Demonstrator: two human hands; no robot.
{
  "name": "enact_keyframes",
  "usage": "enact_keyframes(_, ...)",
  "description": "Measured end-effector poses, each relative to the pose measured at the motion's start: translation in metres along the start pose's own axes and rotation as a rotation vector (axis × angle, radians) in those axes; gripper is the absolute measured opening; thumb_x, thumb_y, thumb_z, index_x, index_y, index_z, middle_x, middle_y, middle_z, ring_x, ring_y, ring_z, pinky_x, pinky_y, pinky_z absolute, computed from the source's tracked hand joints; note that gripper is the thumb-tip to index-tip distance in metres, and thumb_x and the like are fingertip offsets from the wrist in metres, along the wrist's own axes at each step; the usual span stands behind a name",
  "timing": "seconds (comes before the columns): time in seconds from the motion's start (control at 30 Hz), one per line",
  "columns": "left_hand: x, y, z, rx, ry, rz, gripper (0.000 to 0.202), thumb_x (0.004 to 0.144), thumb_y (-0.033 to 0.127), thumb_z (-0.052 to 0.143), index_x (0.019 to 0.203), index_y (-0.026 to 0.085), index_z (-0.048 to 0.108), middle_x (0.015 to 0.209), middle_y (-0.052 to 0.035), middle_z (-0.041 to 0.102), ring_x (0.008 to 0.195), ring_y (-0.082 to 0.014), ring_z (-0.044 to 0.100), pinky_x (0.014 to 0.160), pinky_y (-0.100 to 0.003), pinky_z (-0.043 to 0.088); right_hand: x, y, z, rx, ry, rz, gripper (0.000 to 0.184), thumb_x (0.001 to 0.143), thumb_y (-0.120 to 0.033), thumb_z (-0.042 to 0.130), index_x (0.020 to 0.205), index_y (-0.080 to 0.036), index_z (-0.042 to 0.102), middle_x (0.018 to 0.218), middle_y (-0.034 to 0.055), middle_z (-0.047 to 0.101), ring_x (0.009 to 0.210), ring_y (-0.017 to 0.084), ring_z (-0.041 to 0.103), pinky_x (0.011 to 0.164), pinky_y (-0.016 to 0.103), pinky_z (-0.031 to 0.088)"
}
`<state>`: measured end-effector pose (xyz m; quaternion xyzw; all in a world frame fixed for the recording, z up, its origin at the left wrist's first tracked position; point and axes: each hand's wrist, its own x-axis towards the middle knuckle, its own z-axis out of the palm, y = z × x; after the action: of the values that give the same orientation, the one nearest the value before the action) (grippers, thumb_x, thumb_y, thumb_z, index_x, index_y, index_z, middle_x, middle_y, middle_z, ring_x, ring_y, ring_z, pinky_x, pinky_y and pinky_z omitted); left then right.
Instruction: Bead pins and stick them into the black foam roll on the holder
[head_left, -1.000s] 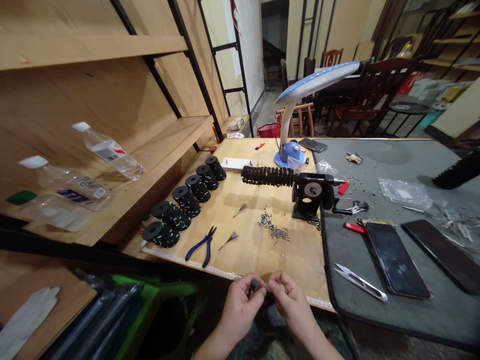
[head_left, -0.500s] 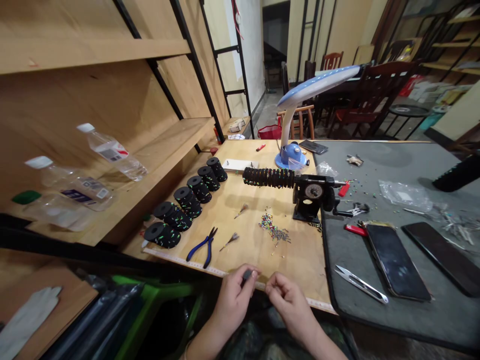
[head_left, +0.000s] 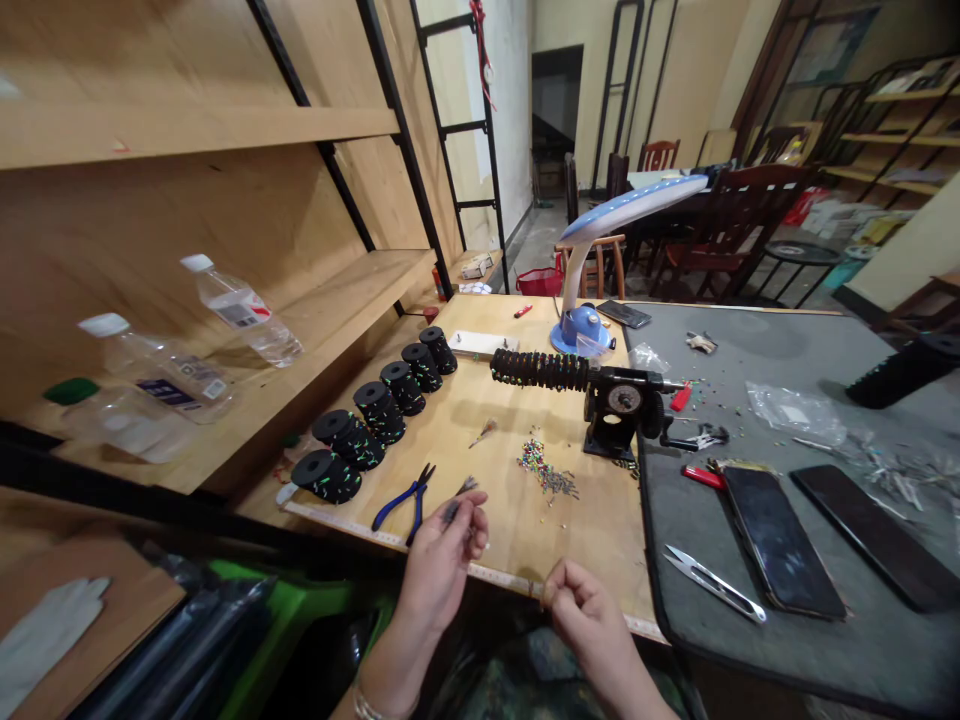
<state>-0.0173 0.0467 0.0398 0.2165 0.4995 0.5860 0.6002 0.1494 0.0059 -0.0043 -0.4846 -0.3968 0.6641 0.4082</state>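
Over the table's front edge, my left hand (head_left: 435,565) is closed around a small dark grey piece (head_left: 451,511), whose kind I cannot make out. My right hand (head_left: 589,605) is pinched at the front edge, apart from the left; whatever its fingertips hold is too small to see. Close to the left hand lie blue-handled pliers (head_left: 409,503) and a small tuft of thin strands (head_left: 466,485), partly covered by the fingers. A second tuft (head_left: 484,432) lies further back. Beyond both hands is a pile of tiny coloured beads (head_left: 534,458) with thin grey pieces (head_left: 560,483) beside it.
Several black spools (head_left: 326,476) stand in a row at left. A hand-cranked winder (head_left: 619,400) carries a bead-dotted black coil (head_left: 538,370). Behind it stands a blue lamp (head_left: 581,330). Thread snips (head_left: 715,583) and phones (head_left: 784,540) lie on the grey mat (head_left: 694,640).
My left hand has moved left and forward, away from the right, still holding the dark piece. My right hand has shifted slightly right and down. The camera view has tilted a little upward.
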Motion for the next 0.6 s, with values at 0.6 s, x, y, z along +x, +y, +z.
enact_keyframes(0.6,-0.020,-0.008,0.019,0.108,-0.316,-0.015,0.034,0.068,0.045,0.076,0.071,0.014,0.060,0.052,0.0043,0.055,0.039,-0.0026,0.038,0.036,-0.013,0.025,0.011,-0.043,0.016,-0.055,-0.124,-0.074,0.040,0.073,-0.054,0.064,0.064,-0.017,0.052,0.049,-0.0062,0.047,0.045,0.007,0.031,0.047,0.021,0.023)
